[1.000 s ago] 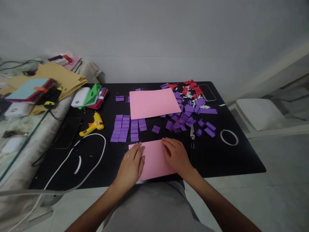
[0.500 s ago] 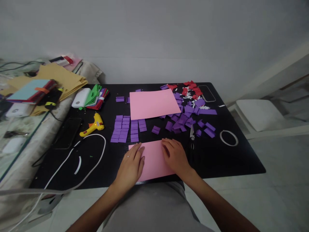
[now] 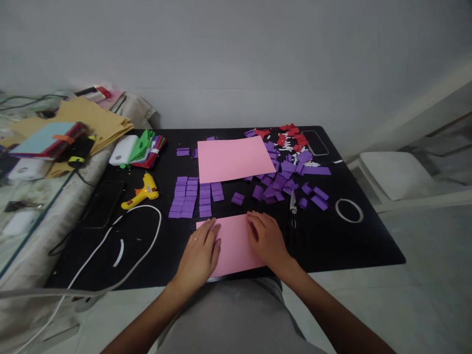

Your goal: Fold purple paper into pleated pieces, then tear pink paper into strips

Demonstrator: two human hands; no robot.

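A pink sheet of paper (image 3: 234, 246) lies at the front edge of the black table, between my two hands. My left hand (image 3: 199, 248) rests open on its left side, fingers stretched toward the far edge and a ring on one finger. On the right side, my right hand (image 3: 267, 238) lies on the sheet with its fingers slightly bent and the tips at the far edge. Just beyond is a second, larger pink sheet (image 3: 234, 160), which partly covers purple paper pieces. Folded purple strips (image 3: 184, 196) stand in columns to its left.
Loose purple pieces (image 3: 276, 184) and red scraps (image 3: 293, 132) spread at the right, near scissors (image 3: 293, 209) and a white ring (image 3: 349, 210). A yellow glue gun (image 3: 143, 191), a dark phone (image 3: 103, 204) and a white cable (image 3: 155, 236) lie left. A white stool (image 3: 387, 169) stands beyond the table.
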